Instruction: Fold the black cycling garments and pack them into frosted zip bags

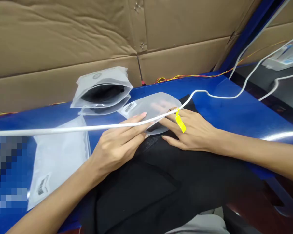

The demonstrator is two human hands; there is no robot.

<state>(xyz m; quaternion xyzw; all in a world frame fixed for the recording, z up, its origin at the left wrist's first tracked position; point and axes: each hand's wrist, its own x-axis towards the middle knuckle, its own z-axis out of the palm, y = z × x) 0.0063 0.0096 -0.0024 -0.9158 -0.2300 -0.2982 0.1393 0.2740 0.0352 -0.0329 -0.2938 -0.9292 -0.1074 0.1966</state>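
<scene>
Well, on my feed a cardboard-lined wall (63, 32) fills the top, above a blue table (210, 97), and a black cloth (161, 182) spreads across the table's near side, so I'll place everything from that cloth. Beyond it run red-and-yellow wires (185, 76). Left of it lies a flat white bag (58, 162), and further back on that side sits a stack of plastic bags (102, 91), whose open mouth shows something dark inside. A white cable (63, 129) crosses just above the cloth.

A frosted bag (148, 107) sits on the cloth's far edge, and the cloth lies outside it, not packed. The left hand (114, 149) rests on the bag's near edge, fingers straight and relaxed, not clenched. The right hand (192, 130) lies spread on the far side, and I can't tell whether it grips anything: a pale shape behind the film may be fingers. A yellow tag (180, 121) crosses those fingers, its attachment unclear. A pixelated patch hides the lower left corner.
</scene>
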